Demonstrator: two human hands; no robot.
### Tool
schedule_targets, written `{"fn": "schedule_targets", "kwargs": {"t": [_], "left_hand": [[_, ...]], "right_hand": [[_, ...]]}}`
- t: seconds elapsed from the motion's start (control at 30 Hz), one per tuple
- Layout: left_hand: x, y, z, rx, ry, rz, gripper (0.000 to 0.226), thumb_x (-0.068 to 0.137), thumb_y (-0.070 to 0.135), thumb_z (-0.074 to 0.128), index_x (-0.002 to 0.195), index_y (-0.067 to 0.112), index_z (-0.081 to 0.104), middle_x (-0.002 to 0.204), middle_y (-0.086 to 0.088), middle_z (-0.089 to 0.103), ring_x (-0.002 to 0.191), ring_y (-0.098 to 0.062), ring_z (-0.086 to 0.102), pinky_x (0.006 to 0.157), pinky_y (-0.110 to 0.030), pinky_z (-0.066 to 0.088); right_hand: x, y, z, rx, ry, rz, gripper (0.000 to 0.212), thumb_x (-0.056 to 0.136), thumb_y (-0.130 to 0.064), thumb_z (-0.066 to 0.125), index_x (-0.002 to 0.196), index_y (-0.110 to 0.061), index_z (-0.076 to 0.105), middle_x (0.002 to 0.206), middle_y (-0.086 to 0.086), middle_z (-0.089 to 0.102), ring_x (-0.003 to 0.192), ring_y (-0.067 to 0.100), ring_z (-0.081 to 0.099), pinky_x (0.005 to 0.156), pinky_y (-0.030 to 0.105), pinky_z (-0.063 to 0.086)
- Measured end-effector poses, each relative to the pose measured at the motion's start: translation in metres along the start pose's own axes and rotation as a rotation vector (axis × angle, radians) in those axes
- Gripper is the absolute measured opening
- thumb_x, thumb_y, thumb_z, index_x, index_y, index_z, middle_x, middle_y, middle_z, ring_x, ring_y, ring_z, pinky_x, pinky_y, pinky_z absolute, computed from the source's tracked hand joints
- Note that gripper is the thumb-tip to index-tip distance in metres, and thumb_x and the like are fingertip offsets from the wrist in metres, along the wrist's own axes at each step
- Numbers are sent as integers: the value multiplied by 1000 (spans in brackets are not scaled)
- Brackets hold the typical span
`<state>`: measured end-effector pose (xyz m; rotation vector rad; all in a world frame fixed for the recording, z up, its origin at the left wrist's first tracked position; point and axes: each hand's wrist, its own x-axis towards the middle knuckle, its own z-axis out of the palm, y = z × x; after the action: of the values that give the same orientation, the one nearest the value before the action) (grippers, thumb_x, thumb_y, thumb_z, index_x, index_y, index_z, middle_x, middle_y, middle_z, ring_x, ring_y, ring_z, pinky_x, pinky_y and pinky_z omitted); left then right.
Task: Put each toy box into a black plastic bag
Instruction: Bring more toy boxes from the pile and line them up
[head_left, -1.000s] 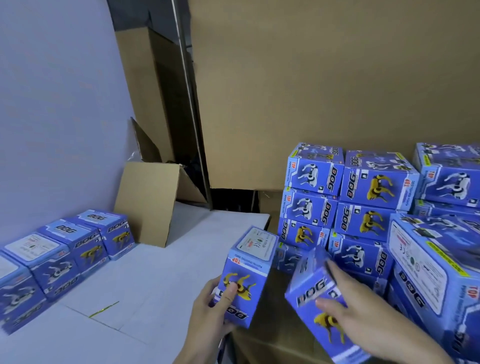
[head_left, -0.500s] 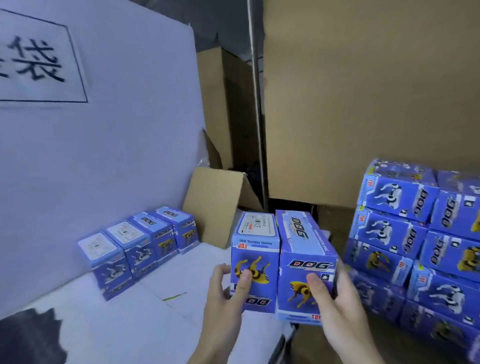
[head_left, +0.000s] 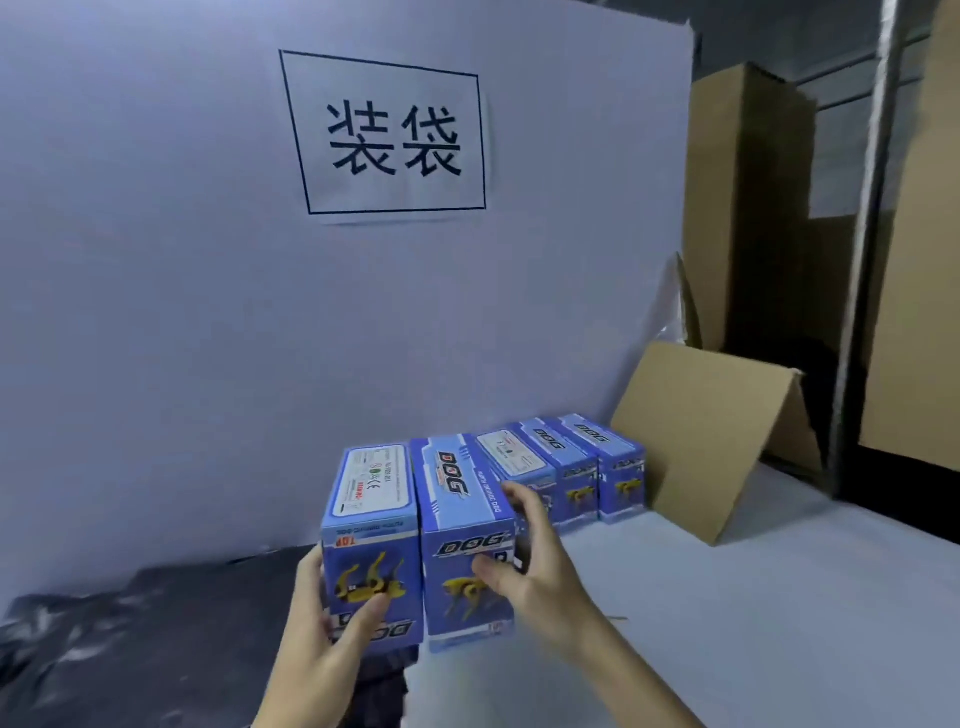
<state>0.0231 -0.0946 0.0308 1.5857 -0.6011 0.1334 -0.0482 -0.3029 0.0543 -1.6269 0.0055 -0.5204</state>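
White worktop (head_left: 727, 623) fills the 3-to-6 o'clock part of frame, white backboard (head_left: 182, 312) behind it. Nearest, at 6 o'clock: left hand (head_left: 332, 639) grips the left toy box (head_left: 371, 545), thumb across the yellow-dog face, fingers wrapped round its left side. Right hand (head_left: 540, 566) grips the right toy box (head_left: 462, 545), thumb on the front face, fingers curled over the right side toward the top. Both boxes upright, side walls touching, pressed together between the hands, so they likely carry as one block. Can't tell if their bases touch the surface; they sit at the worktop's left edge. At 8 o'clock, black plastic bag material (head_left: 130, 623) lies crumpled low left, just beside the left box; probably the bag supply, kept within reach of the left hand. Nothing bagged in view. Further out, toward 1 o'clock behind the right hand: row of toy boxes (head_left: 571, 467) lined up touching along the backboard, likely a staging queue. At 2 o'clock a cardboard flap (head_left: 711, 436) leans against the row's end. Far, at 12 o'clock: printed sign (head_left: 389, 140) on the backboard. Cartons (head_left: 743, 208) and a metal post (head_left: 857, 260) at far right.
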Motion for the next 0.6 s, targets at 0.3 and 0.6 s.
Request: {"fn": "schedule_targets", "kwargs": {"t": [0.3, 0.6], "left_hand": [[79, -82, -26, 160, 14, -131, 55, 94, -5, 58, 139, 16, 34, 135, -13, 49, 119, -26, 58, 103, -49, 48], [109, -112, 2, 546, 13, -322, 59, 74, 23, 87, 111, 35, 41, 108, 11, 67, 104, -18, 65, 85, -39, 54]], "right_hand": [[114, 57, 38, -446, -117, 105, 59, 95, -32, 65, 144, -39, 34, 149, -13, 41, 148, 23, 27, 121, 47, 23], [134, 105, 23, -1053, 14, 92, 88, 90, -51, 65, 156, -37, 8, 166, -3, -12, 151, 28, -18, 119, 60, 2]]}}
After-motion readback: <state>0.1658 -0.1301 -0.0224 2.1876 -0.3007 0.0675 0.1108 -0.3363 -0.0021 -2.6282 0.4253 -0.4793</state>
